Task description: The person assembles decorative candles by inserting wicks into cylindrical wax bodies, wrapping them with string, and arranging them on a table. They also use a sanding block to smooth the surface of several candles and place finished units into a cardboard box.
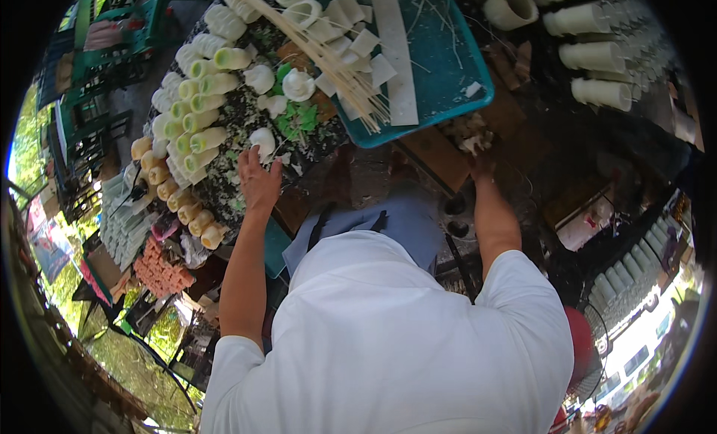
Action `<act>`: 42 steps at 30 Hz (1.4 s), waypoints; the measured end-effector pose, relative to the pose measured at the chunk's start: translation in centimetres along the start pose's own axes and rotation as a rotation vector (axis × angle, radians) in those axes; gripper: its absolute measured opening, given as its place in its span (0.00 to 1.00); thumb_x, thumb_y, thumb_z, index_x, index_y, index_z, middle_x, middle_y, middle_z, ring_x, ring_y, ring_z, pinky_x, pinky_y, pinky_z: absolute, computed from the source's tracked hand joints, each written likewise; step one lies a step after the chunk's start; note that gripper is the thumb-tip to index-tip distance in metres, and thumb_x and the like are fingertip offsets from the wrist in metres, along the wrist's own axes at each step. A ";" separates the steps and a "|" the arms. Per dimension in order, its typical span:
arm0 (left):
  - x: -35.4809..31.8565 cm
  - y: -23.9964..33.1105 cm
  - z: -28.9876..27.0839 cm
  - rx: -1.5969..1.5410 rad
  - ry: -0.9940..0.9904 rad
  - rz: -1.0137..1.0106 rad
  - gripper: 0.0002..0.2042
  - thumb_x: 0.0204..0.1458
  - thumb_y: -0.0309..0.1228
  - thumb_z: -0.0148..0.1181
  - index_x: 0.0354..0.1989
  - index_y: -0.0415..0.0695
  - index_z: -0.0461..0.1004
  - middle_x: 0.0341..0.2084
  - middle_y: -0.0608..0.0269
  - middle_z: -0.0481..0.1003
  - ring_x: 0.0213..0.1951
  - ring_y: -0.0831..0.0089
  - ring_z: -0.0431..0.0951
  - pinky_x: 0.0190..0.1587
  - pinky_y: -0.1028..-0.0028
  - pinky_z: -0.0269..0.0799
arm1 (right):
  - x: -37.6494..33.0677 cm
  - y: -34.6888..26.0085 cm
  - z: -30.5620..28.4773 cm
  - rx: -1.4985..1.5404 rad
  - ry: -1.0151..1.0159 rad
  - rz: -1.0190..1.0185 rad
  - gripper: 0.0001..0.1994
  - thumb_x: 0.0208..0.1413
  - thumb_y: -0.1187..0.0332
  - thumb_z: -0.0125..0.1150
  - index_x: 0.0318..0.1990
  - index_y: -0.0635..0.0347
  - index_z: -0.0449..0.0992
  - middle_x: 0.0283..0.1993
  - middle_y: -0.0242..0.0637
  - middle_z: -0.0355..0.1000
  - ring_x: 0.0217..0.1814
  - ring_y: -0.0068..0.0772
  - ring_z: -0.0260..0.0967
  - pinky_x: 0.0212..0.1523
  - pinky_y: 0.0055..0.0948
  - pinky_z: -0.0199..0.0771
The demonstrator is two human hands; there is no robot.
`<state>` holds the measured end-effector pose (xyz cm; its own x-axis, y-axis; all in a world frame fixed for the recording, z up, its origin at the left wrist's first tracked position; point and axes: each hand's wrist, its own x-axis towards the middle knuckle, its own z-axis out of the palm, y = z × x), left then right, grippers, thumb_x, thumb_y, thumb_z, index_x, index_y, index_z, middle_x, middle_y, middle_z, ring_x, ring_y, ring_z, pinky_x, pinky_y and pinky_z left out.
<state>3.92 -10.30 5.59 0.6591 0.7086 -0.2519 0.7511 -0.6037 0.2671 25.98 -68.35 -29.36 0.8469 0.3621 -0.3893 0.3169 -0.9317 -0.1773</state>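
My left hand [258, 182] reaches up to the near edge of a dark tray [240, 120], and its fingertips pinch a small white rounded piece [263, 140]. More white rounded pieces [299, 84] and green scraps [297, 119] lie just beyond it. My right hand [479, 165] is stretched forward below the teal tray [448, 68], its fingers closed around a crumbly white clump [467, 137]. A bundle of thin pale sticks [328, 60] lies across both trays.
Rows of white, green-tipped and yellowish rolls [196, 120] line the dark tray's left side. White square sheets [358, 42] sit on the teal tray. White cups [594, 57] lie stacked at upper right. Orange blocks [160, 273] and green crates [112, 31] stand at left.
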 end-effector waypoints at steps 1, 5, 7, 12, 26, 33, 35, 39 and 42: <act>-1.5 -1.3 0.0 0.004 -0.008 -0.086 0.30 0.55 0.40 0.70 0.64 0.40 0.68 0.61 0.43 0.67 0.63 0.43 0.68 0.63 0.53 0.67 | 0.8 -2.7 -1.8 -0.100 -0.115 0.081 0.28 0.66 0.59 0.60 0.70 0.59 0.68 0.64 0.49 0.73 0.59 0.39 0.75 0.50 0.40 0.78; -2.2 -1.1 -0.5 -0.018 0.029 -0.244 0.42 0.52 0.43 0.72 0.72 0.43 0.57 0.64 0.41 0.64 0.66 0.42 0.66 0.66 0.51 0.64 | -1.2 -5.3 -3.0 0.619 -0.113 0.457 0.23 0.64 0.62 0.61 0.64 0.61 0.74 0.58 0.49 0.76 0.52 0.43 0.77 0.47 0.41 0.78; -0.2 -1.9 0.8 -0.048 0.076 -0.174 0.43 0.52 0.44 0.72 0.73 0.44 0.56 0.65 0.41 0.64 0.67 0.41 0.65 0.68 0.51 0.63 | -3.7 -6.5 -0.8 1.149 -0.046 0.431 0.21 0.63 0.62 0.62 0.60 0.62 0.76 0.53 0.49 0.78 0.47 0.45 0.80 0.45 0.42 0.78; 0.9 -3.8 1.9 -0.101 -0.041 -0.262 0.44 0.48 0.44 0.74 0.73 0.44 0.59 0.65 0.41 0.65 0.67 0.42 0.64 0.70 0.52 0.61 | -8.1 -30.3 -23.3 0.684 -0.356 -0.258 0.16 0.57 0.65 0.69 0.48 0.67 0.80 0.42 0.47 0.78 0.39 0.48 0.78 0.45 0.42 0.78; -0.4 -6.0 -2.1 -1.968 -0.288 -0.553 0.17 0.55 0.34 0.65 0.49 0.43 0.71 0.48 0.52 0.77 0.49 0.57 0.80 0.49 0.47 0.83 | 7.9 -56.8 -24.8 -0.025 0.169 -1.049 0.22 0.51 0.71 0.66 0.55 0.61 0.72 0.55 0.54 0.68 0.55 0.65 0.69 0.50 0.56 0.75; 1.7 -8.3 -1.1 -2.128 -0.360 -0.837 0.19 0.61 0.43 0.64 0.50 0.42 0.71 0.40 0.51 0.77 0.38 0.53 0.82 0.37 0.58 0.84 | 8.5 -57.5 -27.2 -0.208 -0.111 -0.966 0.20 0.53 0.73 0.61 0.55 0.60 0.71 0.55 0.53 0.67 0.57 0.65 0.68 0.53 0.57 0.74; 2.5 -7.7 -1.7 -2.102 -0.347 -0.850 0.18 0.61 0.41 0.64 0.50 0.42 0.71 0.40 0.51 0.76 0.39 0.53 0.82 0.38 0.58 0.84 | 8.1 -57.8 -27.7 -0.202 -0.155 -0.929 0.21 0.52 0.72 0.63 0.55 0.60 0.72 0.55 0.53 0.67 0.57 0.64 0.68 0.55 0.57 0.73; 3.1 -7.8 -0.4 -2.180 -0.252 -0.720 0.17 0.61 0.43 0.62 0.50 0.45 0.71 0.42 0.53 0.77 0.46 0.52 0.81 0.45 0.51 0.82 | 4.2 -58.9 -31.5 0.038 -0.219 -0.805 0.31 0.45 0.64 0.74 0.59 0.58 0.72 0.55 0.51 0.66 0.59 0.58 0.69 0.58 0.50 0.72; 2.9 -7.3 -0.4 -2.380 -0.194 -0.610 0.18 0.63 0.46 0.60 0.52 0.47 0.71 0.45 0.55 0.78 0.51 0.53 0.80 0.50 0.46 0.79 | -0.9 -60.3 -33.8 0.177 -0.236 -0.761 0.33 0.41 0.59 0.78 0.55 0.60 0.73 0.53 0.51 0.66 0.56 0.60 0.70 0.58 0.51 0.74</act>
<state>0.35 -3.64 3.29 0.5829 0.4619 -0.6685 -0.4066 0.8781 0.2523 20.53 -13.36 12.19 0.3088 0.9085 -0.2816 0.6801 -0.4179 -0.6024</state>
